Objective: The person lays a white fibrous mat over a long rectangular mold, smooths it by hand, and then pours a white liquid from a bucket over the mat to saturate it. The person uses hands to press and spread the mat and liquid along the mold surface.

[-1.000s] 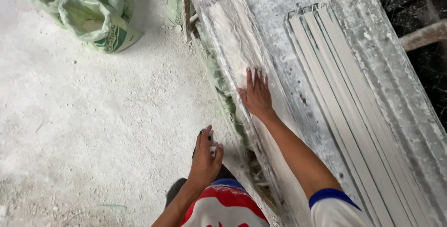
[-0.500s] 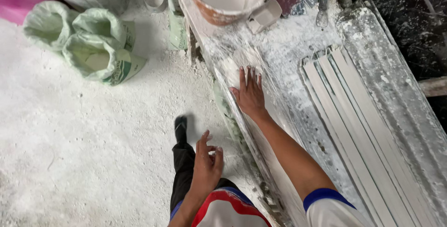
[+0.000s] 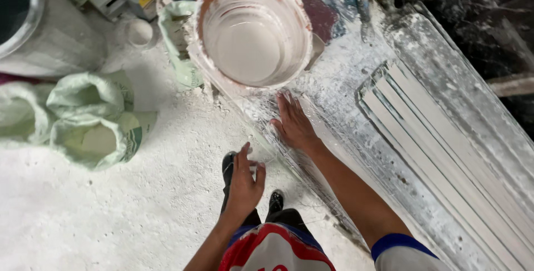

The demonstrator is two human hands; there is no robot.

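Right hand (image 3: 295,126) slid forward, flat on mould (image 3: 311,154), touching bucket (image 3: 253,31).

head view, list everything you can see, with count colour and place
bucket: one, orange rim, holds white mix, top centre on the table
work table: one, white-crusted, right half
moulded strips: several, white, lying side by side, right
open sacks: two, pale green, on the floor, left
drum: one, grey, top left
small cup: one, white, on the floor
right hand: flat on the table below the bucket
left hand: open, above the floor, empty
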